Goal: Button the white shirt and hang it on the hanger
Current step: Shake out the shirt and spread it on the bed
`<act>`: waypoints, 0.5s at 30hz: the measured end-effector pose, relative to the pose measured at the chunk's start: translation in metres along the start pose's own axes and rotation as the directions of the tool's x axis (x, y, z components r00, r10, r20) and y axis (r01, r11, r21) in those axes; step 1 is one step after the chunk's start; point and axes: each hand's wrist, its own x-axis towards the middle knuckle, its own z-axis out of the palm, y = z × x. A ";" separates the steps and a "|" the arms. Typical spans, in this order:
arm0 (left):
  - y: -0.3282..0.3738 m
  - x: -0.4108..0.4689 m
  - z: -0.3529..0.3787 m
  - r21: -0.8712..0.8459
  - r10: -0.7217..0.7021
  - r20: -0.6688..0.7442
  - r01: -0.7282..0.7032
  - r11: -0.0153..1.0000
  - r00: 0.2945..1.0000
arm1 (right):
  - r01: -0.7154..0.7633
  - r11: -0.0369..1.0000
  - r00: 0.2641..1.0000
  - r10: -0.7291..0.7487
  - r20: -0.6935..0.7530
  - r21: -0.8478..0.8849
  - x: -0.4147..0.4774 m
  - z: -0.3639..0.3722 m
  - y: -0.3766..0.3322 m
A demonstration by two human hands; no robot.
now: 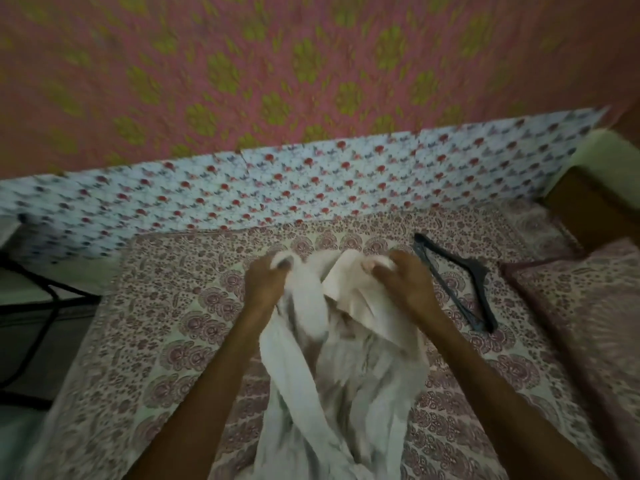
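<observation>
White shirt (332, 375) in left hand (266, 284) and right hand (408, 289); hanger (465, 268) near right.

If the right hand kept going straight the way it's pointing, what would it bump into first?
The right hand grips the shirt; beyond that, likely the bedsheet ahead, then the flowered panel, though depth is unclear. The hanger lies to its right, off that line.

the shirt (332, 358) is smeared by motion blur. its buttons and placket cannot be made out, and its lower part runs off the bottom edge. the fingertips of the left hand (266, 284) and right hand (407, 284) are buried in its folds. just right of the right hand, the hanger (478, 270) is too blurred to show its hook.
</observation>
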 end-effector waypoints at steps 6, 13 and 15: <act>0.097 -0.069 -0.106 0.036 0.241 -0.112 -0.238 0.971 0.964 | 0.184 0.975 0.943 -0.212 -0.255 -0.128 -0.048 -0.074 -0.142; 0.154 -0.137 -0.204 -0.002 0.419 -0.111 -0.421 0.907 0.901 | 0.326 0.912 0.934 -0.351 -0.066 -0.247 -0.088 -0.156 -0.234; 0.162 -0.155 -0.214 0.133 0.442 0.151 -0.461 0.877 0.884 | 0.236 0.876 0.968 -0.252 0.018 -0.420 -0.100 -0.167 -0.244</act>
